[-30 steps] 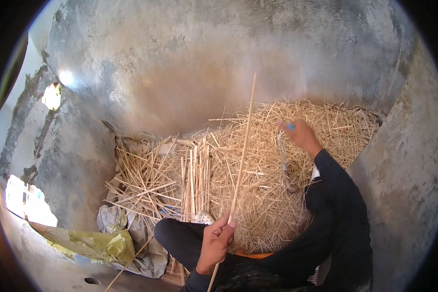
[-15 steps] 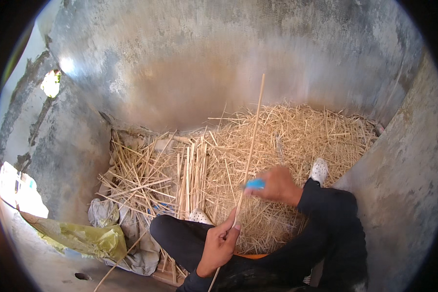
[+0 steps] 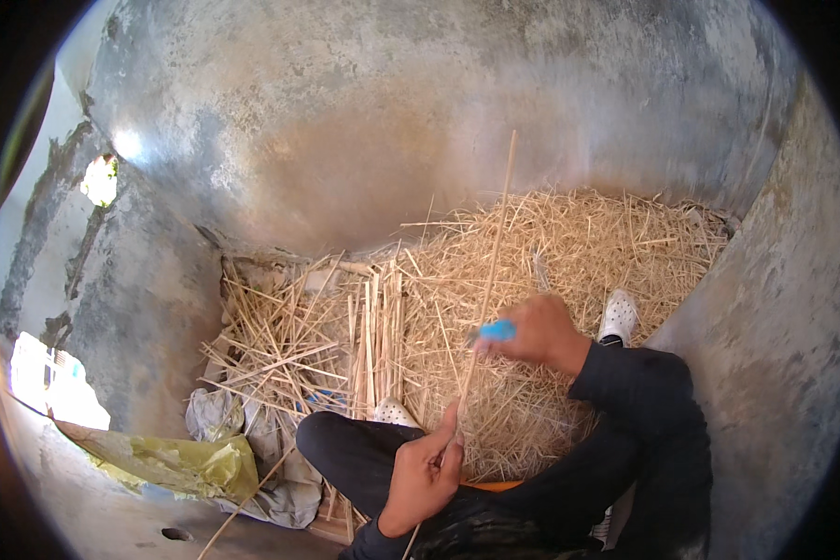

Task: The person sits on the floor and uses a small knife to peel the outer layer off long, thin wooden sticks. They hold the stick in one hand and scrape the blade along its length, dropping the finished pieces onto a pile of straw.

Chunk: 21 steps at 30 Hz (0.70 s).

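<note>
A long, thin pale wooden stick (image 3: 498,224) slants up from my lap toward the far wall. Near its lower part, the thumb and fingers of my left hand (image 3: 420,481) are closed around it. Higher up, my right hand (image 3: 546,333) grips a small tool with a blue handle (image 3: 497,329). The tool's front end meets the stick or lies just against it; blur hides its exact shape. Below my left hand, the stick's lower end runs down past my wrist.
Dry shavings (image 3: 569,243) are heaped before me, beside a row of split sticks (image 3: 373,327) and a loose pile of sticks (image 3: 271,345). Yellow sheeting (image 3: 205,465) and a grey sack (image 3: 285,495) lie at left. Concrete walls (image 3: 392,112) enclose the space.
My right hand and the blue-handled tool have shifted slightly up the stick, away from my left hand. My left hand keeps its hold. The whole view has shifted a little.
</note>
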Tool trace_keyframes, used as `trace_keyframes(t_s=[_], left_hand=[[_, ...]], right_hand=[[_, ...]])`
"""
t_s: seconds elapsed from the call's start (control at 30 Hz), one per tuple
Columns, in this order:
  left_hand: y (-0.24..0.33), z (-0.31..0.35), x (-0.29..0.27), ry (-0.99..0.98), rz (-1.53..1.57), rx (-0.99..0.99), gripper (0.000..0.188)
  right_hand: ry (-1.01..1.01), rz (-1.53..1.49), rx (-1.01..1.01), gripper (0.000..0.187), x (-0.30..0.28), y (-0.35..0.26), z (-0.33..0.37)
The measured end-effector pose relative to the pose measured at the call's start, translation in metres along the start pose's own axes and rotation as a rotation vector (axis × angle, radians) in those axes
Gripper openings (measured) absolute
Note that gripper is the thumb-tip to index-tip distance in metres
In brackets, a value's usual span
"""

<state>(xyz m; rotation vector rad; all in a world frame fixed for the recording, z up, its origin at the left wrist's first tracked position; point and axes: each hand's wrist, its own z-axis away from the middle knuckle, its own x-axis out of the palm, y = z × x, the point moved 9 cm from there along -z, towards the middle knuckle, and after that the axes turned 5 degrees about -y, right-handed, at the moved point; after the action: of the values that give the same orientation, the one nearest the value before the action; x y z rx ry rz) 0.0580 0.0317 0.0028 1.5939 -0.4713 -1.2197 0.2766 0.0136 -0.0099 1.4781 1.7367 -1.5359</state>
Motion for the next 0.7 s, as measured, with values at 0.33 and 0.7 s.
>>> trace_keyframes(t_s=[0.33,0.7], left_hand=[[0.024,0.03,0.023,-0.067,-0.12,0.145,0.039],[-0.014,-0.005,0.012,-0.009,0.279,-0.12,0.042]], right_hand=[[0.224,0.118,0.41,0.081,-0.063,0.154,-0.073],[0.214,-0.134,0.491,0.074,-0.075,0.206,-0.039]])
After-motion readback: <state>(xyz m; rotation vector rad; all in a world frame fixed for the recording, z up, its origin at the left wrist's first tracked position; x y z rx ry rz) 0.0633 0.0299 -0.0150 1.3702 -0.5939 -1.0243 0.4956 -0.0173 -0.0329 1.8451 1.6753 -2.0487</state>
